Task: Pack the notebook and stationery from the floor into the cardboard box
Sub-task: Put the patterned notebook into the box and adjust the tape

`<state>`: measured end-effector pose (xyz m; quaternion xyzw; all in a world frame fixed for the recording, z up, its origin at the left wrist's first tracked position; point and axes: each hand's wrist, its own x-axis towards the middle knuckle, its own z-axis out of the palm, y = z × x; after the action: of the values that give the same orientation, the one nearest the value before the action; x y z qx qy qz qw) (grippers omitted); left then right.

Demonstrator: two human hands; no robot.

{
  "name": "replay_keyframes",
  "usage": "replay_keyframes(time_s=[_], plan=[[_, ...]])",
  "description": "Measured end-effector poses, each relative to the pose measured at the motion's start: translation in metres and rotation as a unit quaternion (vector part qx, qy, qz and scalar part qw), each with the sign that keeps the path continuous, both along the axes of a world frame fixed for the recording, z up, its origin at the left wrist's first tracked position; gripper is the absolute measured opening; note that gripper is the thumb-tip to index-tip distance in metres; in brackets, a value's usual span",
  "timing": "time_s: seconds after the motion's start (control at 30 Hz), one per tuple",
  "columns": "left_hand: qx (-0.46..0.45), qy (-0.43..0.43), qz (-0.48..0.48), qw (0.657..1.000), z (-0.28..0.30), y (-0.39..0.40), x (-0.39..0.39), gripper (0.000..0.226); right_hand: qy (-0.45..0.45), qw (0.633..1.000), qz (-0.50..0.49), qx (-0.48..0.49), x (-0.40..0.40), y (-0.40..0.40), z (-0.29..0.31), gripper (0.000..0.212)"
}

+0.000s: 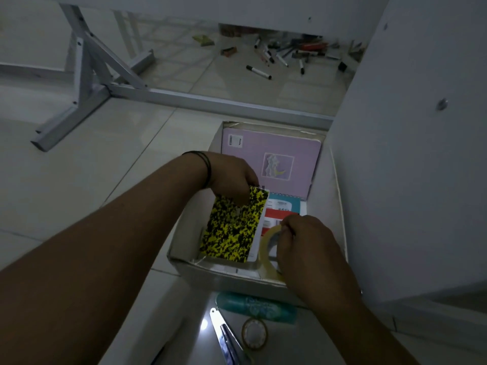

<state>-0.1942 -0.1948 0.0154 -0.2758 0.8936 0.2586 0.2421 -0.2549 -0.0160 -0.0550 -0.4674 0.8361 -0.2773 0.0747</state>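
The open cardboard box sits on the tiled floor in front of me. A pink notebook lies flat at its far end, and a teal and red booklet lies in the middle. My left hand grips the spiral edge of a yellow-and-black speckled notebook, tilted inside the box's left side. My right hand holds a roll of clear tape at the box's near right corner.
On the floor near me lie a teal pencil case, a small tape roll and a metal clip. Several markers are scattered far back under a white desk. A white table frame stands left, a white cabinet right.
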Motion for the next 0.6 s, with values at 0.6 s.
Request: replay_keyframes(time_s=[0.6], plan=[[0.012,0.181,0.111,0.977,-0.01,0.026,0.054,0.029,0.007,0.999,-0.043,0.006,0.006,0.0,0.011,0.02]])
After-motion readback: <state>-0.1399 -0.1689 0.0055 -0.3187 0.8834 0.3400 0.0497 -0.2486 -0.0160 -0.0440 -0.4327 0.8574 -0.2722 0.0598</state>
